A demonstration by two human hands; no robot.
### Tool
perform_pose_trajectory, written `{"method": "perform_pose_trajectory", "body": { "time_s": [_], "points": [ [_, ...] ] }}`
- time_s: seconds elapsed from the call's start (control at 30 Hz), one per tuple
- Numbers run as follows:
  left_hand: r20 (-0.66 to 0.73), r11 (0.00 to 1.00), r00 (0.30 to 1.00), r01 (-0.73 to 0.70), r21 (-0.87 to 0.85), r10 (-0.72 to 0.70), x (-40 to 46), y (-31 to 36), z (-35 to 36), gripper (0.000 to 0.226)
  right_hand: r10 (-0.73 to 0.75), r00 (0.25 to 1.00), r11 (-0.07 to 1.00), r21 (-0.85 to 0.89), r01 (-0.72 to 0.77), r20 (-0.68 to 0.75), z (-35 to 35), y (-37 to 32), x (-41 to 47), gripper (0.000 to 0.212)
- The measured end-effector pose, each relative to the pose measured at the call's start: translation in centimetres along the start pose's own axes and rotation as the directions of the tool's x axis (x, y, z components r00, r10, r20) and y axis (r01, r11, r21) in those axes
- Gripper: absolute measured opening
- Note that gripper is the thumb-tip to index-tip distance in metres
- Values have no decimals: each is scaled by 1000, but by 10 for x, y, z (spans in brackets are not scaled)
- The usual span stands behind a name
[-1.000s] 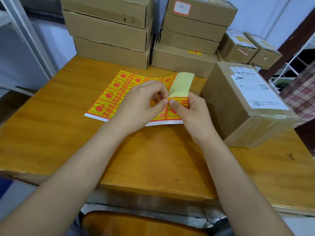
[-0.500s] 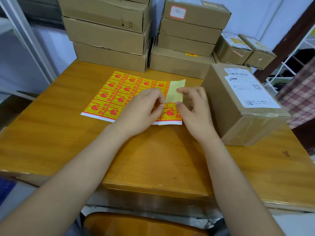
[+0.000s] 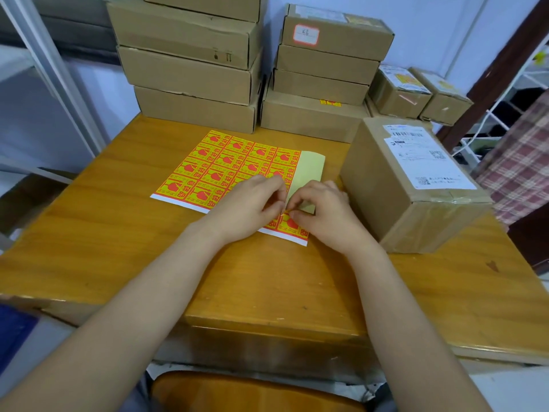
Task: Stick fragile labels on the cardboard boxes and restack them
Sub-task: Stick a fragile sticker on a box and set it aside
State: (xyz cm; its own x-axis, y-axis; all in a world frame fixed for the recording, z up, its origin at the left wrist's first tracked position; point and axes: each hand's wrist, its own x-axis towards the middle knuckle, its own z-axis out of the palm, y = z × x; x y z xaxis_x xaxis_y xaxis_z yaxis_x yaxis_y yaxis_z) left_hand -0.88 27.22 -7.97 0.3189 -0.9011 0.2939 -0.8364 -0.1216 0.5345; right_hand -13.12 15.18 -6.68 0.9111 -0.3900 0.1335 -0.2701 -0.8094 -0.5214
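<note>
A sheet of yellow-and-red fragile labels (image 3: 225, 165) lies flat on the wooden table (image 3: 124, 233). Its right column is bare pale backing paper (image 3: 309, 171). My left hand (image 3: 252, 206) and my right hand (image 3: 323, 212) meet over the sheet's lower right part, fingertips pinching at a label's edge beside the bare strip. A large cardboard box (image 3: 413, 185) with a white shipping label on top stands just right of my right hand.
Two stacks of flat cardboard boxes (image 3: 190, 69) (image 3: 326, 72) line the table's back edge, with two small boxes (image 3: 401, 90) at the back right. A metal rack (image 3: 44, 69) stands at the left, a wooden chair back (image 3: 237, 394) below.
The lifted, curled backing strip has come down flat on the table. Both hands have dropped lower onto the sheet and now pinch at a label near its front right.
</note>
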Motion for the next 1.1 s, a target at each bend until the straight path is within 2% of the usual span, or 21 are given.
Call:
{"method": "perform_pose_trajectory", "body": {
  "time_s": [0.23, 0.53, 0.7, 0.9, 1.1],
  "points": [
    [65, 999, 998, 5, 33, -8, 4, -12, 1, 25, -39, 999, 994, 101, 37, 18, -3, 2, -3, 9],
    [60, 999, 998, 17, 33, -19, 4, -13, 1, 25, -58, 997, 986, 162, 51, 40, -10, 8, -15, 20],
    [60, 999, 998, 18, 43, -21, 5, -14, 0, 25, -31, 1000, 967, 254, 30, -1, -13, 9, -21, 36],
    [61, 998, 998, 20, 53, -23, 5, -15, 1, 25, 21, 1000, 936, 352, -22, 6, -10, 14, -31, 31],
    [53, 999, 998, 12, 52, -14, 5, -15, 1, 25, 31, 997, 919, 394, -2, -67, -7, 16, -36, 28]
  ]
}}
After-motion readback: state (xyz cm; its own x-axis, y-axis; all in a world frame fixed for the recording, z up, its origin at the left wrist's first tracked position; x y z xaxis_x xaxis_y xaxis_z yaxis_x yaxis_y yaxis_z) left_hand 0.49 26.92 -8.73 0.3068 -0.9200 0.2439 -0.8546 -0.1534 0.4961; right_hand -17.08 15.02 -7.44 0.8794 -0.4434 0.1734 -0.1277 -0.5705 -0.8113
